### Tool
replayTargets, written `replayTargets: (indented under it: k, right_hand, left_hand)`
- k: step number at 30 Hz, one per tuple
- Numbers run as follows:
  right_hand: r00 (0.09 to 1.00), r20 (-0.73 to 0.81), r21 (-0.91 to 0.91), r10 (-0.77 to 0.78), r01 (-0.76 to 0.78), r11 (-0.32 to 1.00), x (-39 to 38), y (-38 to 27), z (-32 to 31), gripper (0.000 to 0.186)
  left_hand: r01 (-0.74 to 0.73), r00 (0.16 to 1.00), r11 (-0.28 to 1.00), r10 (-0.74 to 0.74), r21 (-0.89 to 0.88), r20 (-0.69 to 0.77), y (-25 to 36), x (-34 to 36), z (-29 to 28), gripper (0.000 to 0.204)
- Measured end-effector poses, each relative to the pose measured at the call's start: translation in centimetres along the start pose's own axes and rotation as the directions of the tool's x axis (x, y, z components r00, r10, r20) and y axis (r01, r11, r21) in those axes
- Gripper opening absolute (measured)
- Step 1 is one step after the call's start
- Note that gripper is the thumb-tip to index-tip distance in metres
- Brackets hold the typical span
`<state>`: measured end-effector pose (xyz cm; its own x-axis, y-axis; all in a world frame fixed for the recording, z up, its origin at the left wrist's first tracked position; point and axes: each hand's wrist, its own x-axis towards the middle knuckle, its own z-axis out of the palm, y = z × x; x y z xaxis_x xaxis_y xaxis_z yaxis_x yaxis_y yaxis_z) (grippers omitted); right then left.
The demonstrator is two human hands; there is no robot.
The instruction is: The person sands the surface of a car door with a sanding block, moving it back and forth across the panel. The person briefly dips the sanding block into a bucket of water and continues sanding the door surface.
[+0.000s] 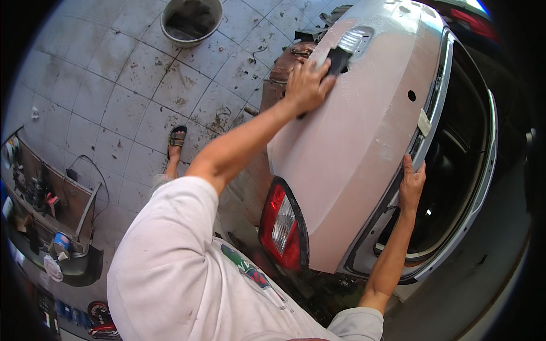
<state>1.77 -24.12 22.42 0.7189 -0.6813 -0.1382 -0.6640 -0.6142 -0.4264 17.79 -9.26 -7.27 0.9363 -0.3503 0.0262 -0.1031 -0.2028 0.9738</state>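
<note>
My left hand (310, 85) is closed on a black sanding block (339, 60), pressed flat against a car's rear body panel (347, 148). That panel is dull pinkish, with a wet-looking sheen around its far end. Just beyond the block is a shiny, ribbed recess (355, 41). My right hand (412, 184) grips the panel's edge beside the dark rear window (455, 170). A small pale block (424, 123) lies farther along that same edge. On the panel's near left corner sits a red and clear tail light (281, 227).
A bucket (191, 21) with dark contents stands on the dirty tiled floor (136, 85) at the far left. A sandalled foot (176, 143) is on the tiles. At left, a detached bumper (85, 267) holds tools and a blue can (61, 244). A cable (102, 170) curves nearby.
</note>
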Motion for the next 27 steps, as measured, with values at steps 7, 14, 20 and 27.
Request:
replayTargets:
  k: [7,14,20,27]
  right_hand:
    - [1.000,-0.015,0.040,0.002,-0.002,0.999,-1.2,0.9,-0.2,0.049]
    - [0.997,0.014,0.049,-0.073,0.072,0.996,0.3,-0.7,0.2,0.058]
    - [1.000,-0.019,0.054,0.017,-0.016,0.998,-1.1,0.5,-0.1,0.055]
    - [0.998,-0.003,0.058,-0.068,0.068,0.996,0.2,-1.1,0.2,0.051]
  left_hand:
    - [-0.378,0.902,0.924,0.382,-0.058,0.200,2.3,-15.7,-5.9,0.062]
    - [0.166,0.984,0.982,-0.171,0.094,0.048,0.8,4.8,1.2,0.059]
    - [-0.138,0.989,0.987,0.132,0.087,0.070,10.8,-7.6,-1.6,0.058]
    - [0.283,0.955,0.948,-0.292,0.143,0.046,4.8,8.4,2.1,0.061]
